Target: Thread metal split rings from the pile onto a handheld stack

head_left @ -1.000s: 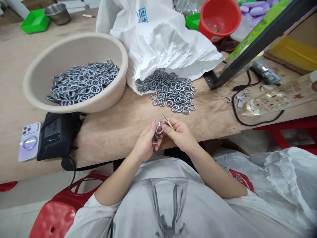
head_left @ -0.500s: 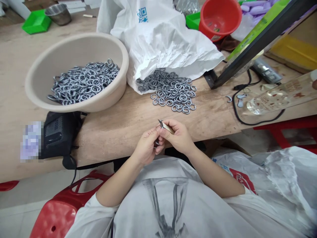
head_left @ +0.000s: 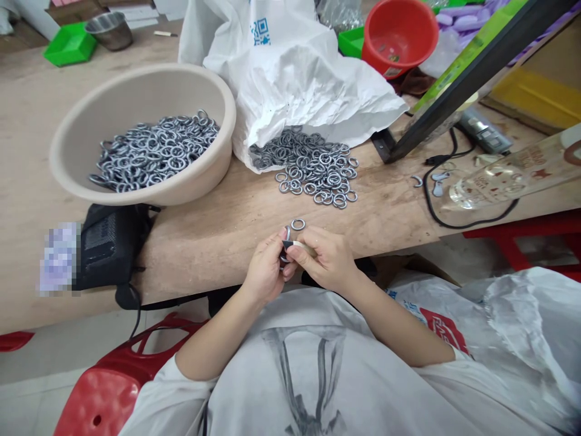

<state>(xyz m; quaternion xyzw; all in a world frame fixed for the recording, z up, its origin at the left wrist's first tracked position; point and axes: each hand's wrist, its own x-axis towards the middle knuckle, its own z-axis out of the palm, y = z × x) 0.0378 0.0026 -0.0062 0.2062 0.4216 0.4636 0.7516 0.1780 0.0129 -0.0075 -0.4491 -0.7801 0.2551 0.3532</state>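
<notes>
My left hand (head_left: pixel 267 266) is closed on grey rings (head_left: pixel 287 233), one of which stands up between thumb and fingers; how many lie in the palm is hidden. In my right hand (head_left: pixel 329 257) is a small knife (head_left: pixel 297 245) with a pale handle, its dark blade against the ring at my left thumb. A loose ring (head_left: pixel 298 224) lies on the table just beyond my fingers. Farther back, a pile of grey rings (head_left: pixel 333 175) spills from the mouth of a white woven sack (head_left: pixel 299 79).
A beige basin (head_left: pixel 61 154) holding many rings stands at left, behind a black device (head_left: pixel 111 248). A dark metal post (head_left: pixel 454 91), a clear bottle (head_left: pixel 508 175) and a looped cable (head_left: pixel 429 206) occupy the right. Behind are a red bucket (head_left: pixel 399 36) and a green tray (head_left: pixel 70 45).
A ring now lies on the table beyond my hands. The knife blade has swung from pointing up and away to pointing left, onto a ring in my left hand.
</notes>
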